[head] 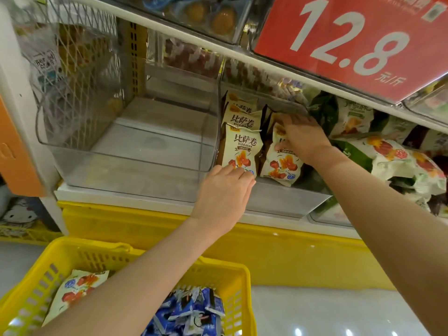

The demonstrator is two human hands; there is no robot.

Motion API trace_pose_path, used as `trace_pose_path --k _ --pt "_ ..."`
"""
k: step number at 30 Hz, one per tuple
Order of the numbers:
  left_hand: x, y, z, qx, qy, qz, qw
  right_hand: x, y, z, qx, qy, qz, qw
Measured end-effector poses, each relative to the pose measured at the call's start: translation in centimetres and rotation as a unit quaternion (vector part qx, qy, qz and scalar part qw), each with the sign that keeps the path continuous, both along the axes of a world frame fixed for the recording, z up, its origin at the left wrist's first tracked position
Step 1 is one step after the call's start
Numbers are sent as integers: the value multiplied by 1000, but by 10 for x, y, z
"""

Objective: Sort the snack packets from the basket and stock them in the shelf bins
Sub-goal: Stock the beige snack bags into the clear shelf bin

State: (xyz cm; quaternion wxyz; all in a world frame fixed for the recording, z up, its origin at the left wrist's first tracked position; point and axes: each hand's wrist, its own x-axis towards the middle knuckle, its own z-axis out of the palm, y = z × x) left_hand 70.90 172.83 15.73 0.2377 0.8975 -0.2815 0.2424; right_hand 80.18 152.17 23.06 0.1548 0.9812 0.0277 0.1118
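The cream foil snack packets [242,151] carry dark lettering and red-orange printed pieces. The yellow slotted plastic basket [240,282] is plain; the small blue-and-white wrapped packets [191,311] show dark marks. The red rectangular price sign [351,37] bears white numerals. Green-and-white plastic bags [349,117] show orange-red print.

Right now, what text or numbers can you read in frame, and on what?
"12.8", "元/斤": red price sign.
"比萨卷", "BISAJUAN": front cream packet, pinched by the left hand.
"比萨卷", "BISAJUAN": second cream packet behind it.
Too blurred to read: third cream packet held by the right hand, green packets, blue packets in the yellow basket, mesh sticker.
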Motion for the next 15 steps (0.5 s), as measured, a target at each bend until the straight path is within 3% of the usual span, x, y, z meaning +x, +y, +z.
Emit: trace_pose_path --k 5,12,15 --pt "-1 0 2 -13 14 3 1000 -13 8 -13 39 -31 -51 997" --pt "-12 10 10 27 75 -31 996 -92 33 -21 248 -21 -28 968" --pt "-40 29 12 -12 76 -35 996 -141 55 -46 231 -1 19 973"
